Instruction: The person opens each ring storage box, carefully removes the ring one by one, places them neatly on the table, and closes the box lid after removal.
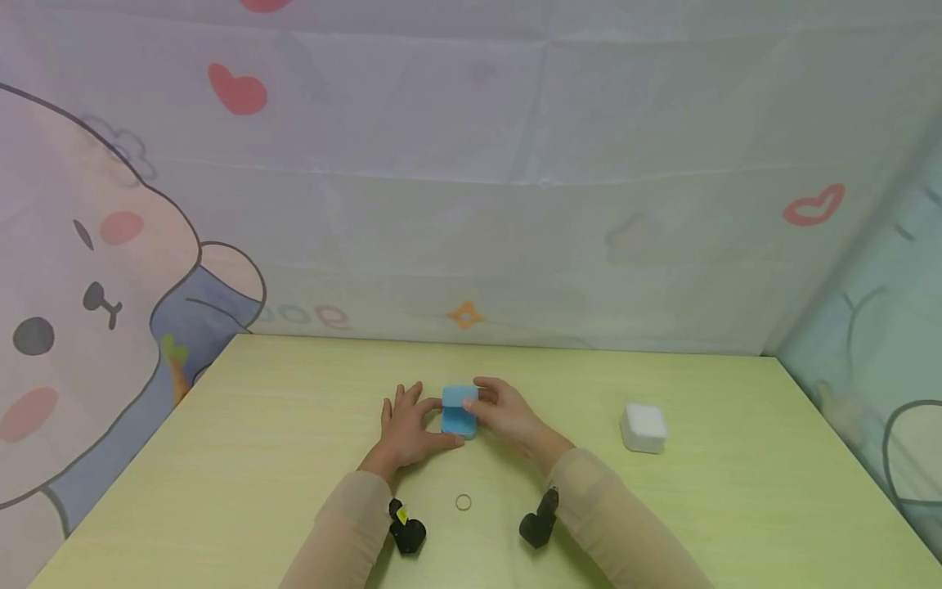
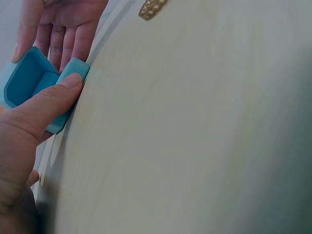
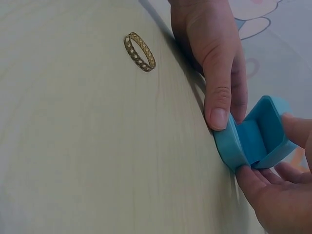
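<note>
A small light-blue ring box (image 1: 459, 424) sits on the table with its lid raised, and its blue inside shows. From the left, my left hand (image 1: 409, 429) grips its base, thumb (image 2: 58, 97) along the front edge. My right hand (image 1: 513, 415) holds the lid from the right, with the thumb at the lid's front edge and other fingers behind. In the right wrist view, both hands meet around the box (image 3: 231, 146). A gold openwork ring (image 3: 140, 52) lies on the table in front of the box, apart from both hands.
To the right of my right hand stands a white rounded box (image 1: 644, 428). The light wooden table (image 1: 280, 409) ends at a printed cloth backdrop (image 1: 471, 164). Black wrist devices (image 1: 407, 533) hang at both sleeves, on either side of the ring.
</note>
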The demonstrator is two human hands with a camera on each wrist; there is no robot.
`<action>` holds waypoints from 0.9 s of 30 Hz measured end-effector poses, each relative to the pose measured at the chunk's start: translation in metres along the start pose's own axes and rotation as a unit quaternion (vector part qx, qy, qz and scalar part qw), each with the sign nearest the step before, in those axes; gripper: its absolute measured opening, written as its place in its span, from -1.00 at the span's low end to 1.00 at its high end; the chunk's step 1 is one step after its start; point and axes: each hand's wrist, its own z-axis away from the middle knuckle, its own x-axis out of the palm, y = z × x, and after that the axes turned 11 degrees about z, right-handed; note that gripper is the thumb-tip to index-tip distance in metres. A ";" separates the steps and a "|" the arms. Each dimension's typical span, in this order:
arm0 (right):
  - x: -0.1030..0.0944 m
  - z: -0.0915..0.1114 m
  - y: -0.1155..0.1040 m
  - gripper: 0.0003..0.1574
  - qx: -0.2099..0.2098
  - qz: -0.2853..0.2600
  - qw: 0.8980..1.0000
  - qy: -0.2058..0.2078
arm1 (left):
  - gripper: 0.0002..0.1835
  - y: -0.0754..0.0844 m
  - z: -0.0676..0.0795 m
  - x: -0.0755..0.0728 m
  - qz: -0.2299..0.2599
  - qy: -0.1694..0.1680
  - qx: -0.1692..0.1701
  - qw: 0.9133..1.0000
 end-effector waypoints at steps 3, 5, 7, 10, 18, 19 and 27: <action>-0.001 -0.002 0.002 -0.21 0.009 0.001 1.000 -0.006 | -0.31 0.000 0.000 0.000 -0.001 0.000 0.000 1.000; -0.001 -0.003 0.003 -0.22 0.011 0.003 1.000 -0.010 | -0.31 0.000 0.000 0.000 0.000 0.000 0.000 1.000; -0.002 -0.003 0.002 -0.21 0.010 0.004 1.000 -0.013 | -0.31 0.001 0.000 0.000 -0.001 0.001 0.001 1.000; -0.003 -0.003 0.001 -0.20 0.010 0.010 1.000 -0.017 | -0.32 0.001 0.000 0.000 0.000 0.001 0.001 1.000; -0.005 -0.001 0.000 -0.20 0.007 0.031 0.999 -0.027 | -0.33 0.001 0.000 -0.001 0.000 0.000 0.000 1.000; -0.005 0.000 0.000 -0.20 0.006 0.033 0.999 -0.029 | -0.33 0.001 0.000 -0.001 0.001 -0.001 -0.001 1.000; -0.006 0.000 0.001 -0.20 0.001 0.040 0.998 -0.038 | -0.33 0.001 0.001 0.000 0.009 0.001 -0.001 1.000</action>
